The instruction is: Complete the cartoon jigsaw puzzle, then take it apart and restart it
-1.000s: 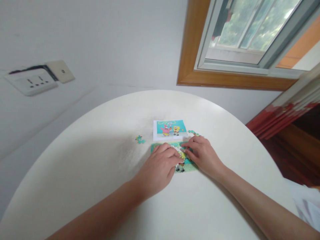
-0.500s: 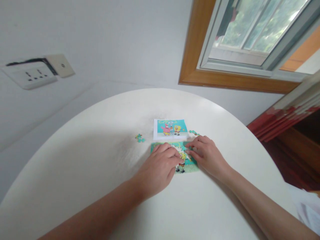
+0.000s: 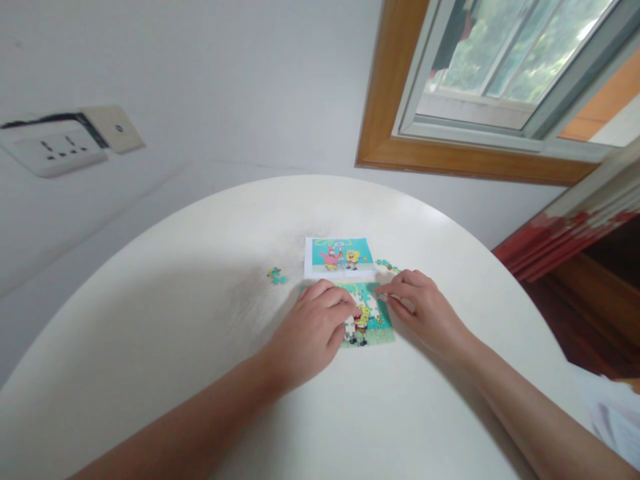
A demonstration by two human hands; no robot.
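A small cartoon jigsaw puzzle (image 3: 371, 327) lies flat on the round white table (image 3: 200, 320). My left hand (image 3: 313, 330) rests palm down on the puzzle's left half, fingers stretched flat over it. My right hand (image 3: 425, 310) sits at the puzzle's right edge, fingers curled with the tips pinched near the top right corner; what they hold, if anything, is too small to make out. Just beyond the puzzle lies a reference picture card (image 3: 339, 257) with the same cartoon figures.
Loose teal puzzle pieces (image 3: 276, 275) lie left of the card, and several more loose pieces (image 3: 387, 266) to its right. A wall socket (image 3: 55, 148) is at the upper left. A wood-framed window (image 3: 480, 100) and a red-edged curtain (image 3: 565, 227) are on the right.
My right hand has slid right, off the puzzle's middle to its right edge, uncovering more of the picture. My left hand has barely moved.
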